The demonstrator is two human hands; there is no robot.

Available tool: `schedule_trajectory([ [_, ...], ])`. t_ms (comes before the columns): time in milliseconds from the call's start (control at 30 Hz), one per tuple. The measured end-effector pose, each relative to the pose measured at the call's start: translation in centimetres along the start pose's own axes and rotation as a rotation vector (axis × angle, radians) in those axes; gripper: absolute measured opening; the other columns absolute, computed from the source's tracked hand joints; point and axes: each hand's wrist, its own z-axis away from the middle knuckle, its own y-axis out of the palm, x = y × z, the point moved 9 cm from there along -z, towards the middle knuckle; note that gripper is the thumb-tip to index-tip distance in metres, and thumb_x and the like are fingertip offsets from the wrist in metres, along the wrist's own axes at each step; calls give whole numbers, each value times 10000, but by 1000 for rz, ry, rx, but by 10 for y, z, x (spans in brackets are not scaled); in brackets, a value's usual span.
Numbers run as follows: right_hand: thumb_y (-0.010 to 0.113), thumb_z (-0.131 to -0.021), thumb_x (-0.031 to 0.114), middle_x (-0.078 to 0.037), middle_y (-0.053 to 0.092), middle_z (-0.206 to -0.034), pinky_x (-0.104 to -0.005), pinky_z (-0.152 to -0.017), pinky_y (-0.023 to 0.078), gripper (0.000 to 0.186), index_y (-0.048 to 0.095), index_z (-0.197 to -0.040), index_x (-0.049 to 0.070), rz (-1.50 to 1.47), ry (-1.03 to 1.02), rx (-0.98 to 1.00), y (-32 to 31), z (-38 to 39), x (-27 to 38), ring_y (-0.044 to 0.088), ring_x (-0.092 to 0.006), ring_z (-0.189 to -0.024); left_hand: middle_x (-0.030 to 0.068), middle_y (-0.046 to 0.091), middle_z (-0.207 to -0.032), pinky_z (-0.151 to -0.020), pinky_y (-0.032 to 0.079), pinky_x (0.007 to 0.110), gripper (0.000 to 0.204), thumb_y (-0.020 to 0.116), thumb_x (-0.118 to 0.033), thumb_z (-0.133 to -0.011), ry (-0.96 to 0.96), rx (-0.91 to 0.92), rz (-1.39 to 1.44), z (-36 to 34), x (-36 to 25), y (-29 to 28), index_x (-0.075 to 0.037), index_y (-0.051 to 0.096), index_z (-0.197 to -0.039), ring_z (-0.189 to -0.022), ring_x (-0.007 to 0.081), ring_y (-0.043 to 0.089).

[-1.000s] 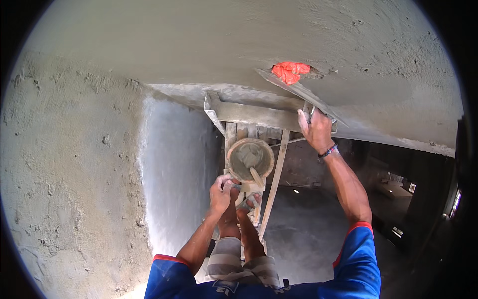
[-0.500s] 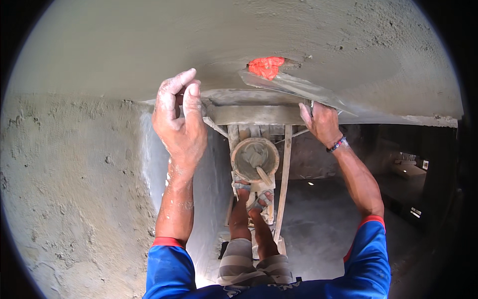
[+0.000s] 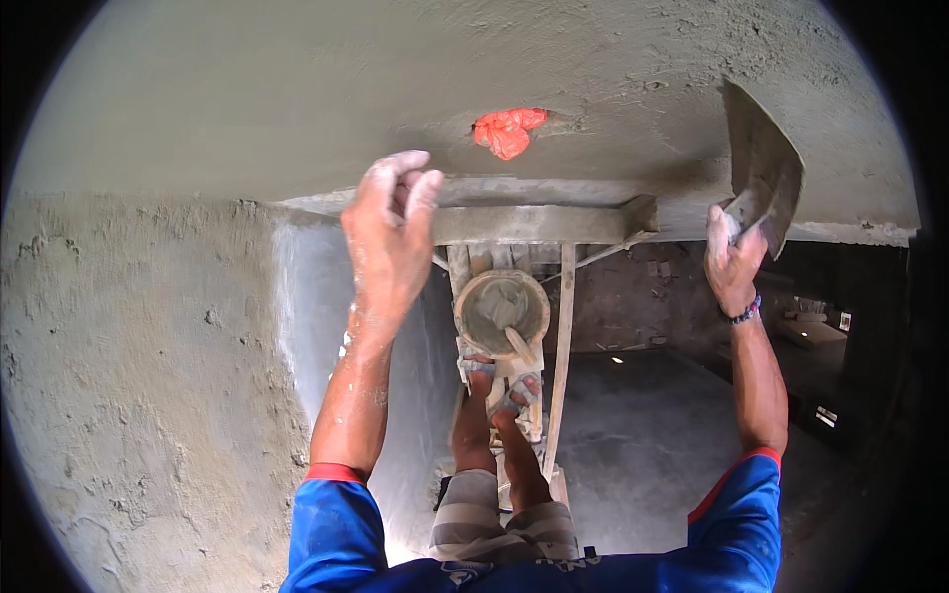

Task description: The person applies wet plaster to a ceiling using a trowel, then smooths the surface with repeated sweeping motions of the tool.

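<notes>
My left hand (image 3: 392, 231) is raised with loosely curled fingers and nothing visible in them, just below and left of a crumpled red plastic bag (image 3: 506, 131) lodged in a hole in the grey plastered overhead surface (image 3: 247, 99). At the right, my right hand (image 3: 732, 257) grips the handle of a broad metal plastering trowel (image 3: 776, 158), its blade tilted against or close to the plaster; I cannot tell whether they touch. Beneath, between my arms, a round bucket (image 3: 465, 296) holds grey mortar and a stick-like handle.
Straight below are a wooden plank platform (image 3: 458, 257) with my sandalled feet on it, a long upright batten (image 3: 561, 356) and a horizontal board (image 3: 534, 222). A rough plastered wall (image 3: 148, 376) stands left; a dim room with a concrete floor (image 3: 633, 425) lies lower right.
My left hand has risen from low beside the bucket toward the plaster. My right hand and trowel have moved right, away from the red bag, with the blade now turned steeply.
</notes>
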Motion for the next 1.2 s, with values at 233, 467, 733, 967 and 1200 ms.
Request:
schedule_trajectory([
  [233,727,-814,185,-236,643,-966,-464,-798,496,384,592,-1079,-58,122,-472,11,90,64,64,627,-404,-881,80,580,-839,-647,487,383,365,818,-162,-719,426,-32,-401,6,-32,47,-72,583,-984,-767,253,569],
  [467,638,-875,297,-183,679,-836,-450,-649,541,303,621,-1052,51,159,-456,109,205,59,73,664,-362,-707,40,658,-860,-643,524,359,185,765,-196,-792,738,-74,-641,-13,-60,71,-125,644,-913,-772,245,656],
  [733,607,-897,315,-166,651,-662,-458,-572,536,315,596,-1026,28,37,-401,176,223,26,101,654,-367,-620,22,706,-868,-632,535,358,119,661,-269,-884,870,138,-932,-25,-80,67,-166,694,-934,-728,262,678],
  [967,594,-911,291,-192,634,-644,-480,-588,517,292,587,-908,-1,-150,-352,80,184,14,104,641,-393,-629,46,690,-854,-620,532,385,131,622,-292,-903,811,218,-1071,-31,-89,69,-176,679,-923,-734,306,658],
  [1200,620,-904,306,-192,642,-680,-466,-580,515,312,585,-886,-3,-184,-389,-16,157,8,70,630,-397,-630,70,682,-844,-621,531,413,109,617,-267,-900,783,259,-1110,-35,-89,74,-164,651,-908,-740,325,654],
])
